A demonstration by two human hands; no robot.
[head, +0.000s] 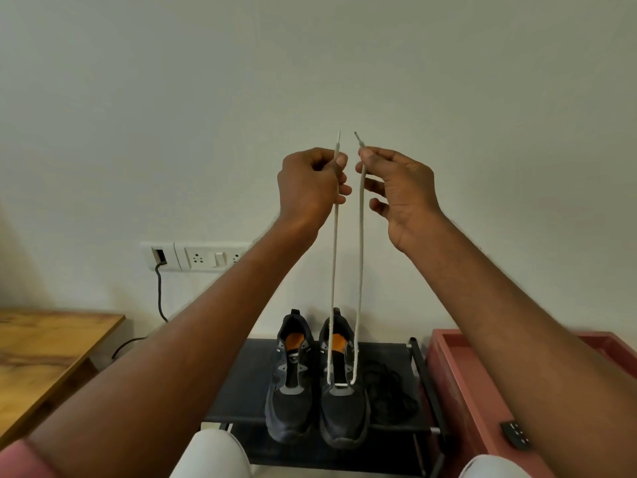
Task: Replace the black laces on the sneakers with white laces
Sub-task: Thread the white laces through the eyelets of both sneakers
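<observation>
Both arms are stretched up in front of a plain wall, each hand holding one end of the white lace (360, 257). The left hand (308, 188) has its fingers (341, 160) curled round its end, with the tip poking up above the fist. The right hand (401, 191) pinches the other end between thumb and forefinger, with the rest of its fingers loosely spread below. Both strands run straight down, taut, to the right sneaker (343, 384), where the lace passes through the lowest eyelets as a short white bar across the front (only that one row is threaded as far as I can see).

The left sneaker (291, 381) sits just beside it with no lace in it at all, tongue and orange insole showing. Both shoes stand toes toward the camera on the top shelf of a dark shoe rack (241, 381). The black laces (387, 391) lie in a loose tangle on the same shelf, right of the right sneaker.

Container-wise: a reddish-pink tray (458, 374) stands to the right of the rack, and the arm covers most of its inside, so I can't tell what's in it. A small black remote-looking thing (517, 436) rests on its near rim. A wooden surface (44, 346) is off to the left, with a wall socket panel (196, 256) and a cable (160, 294) plugged in above it.
</observation>
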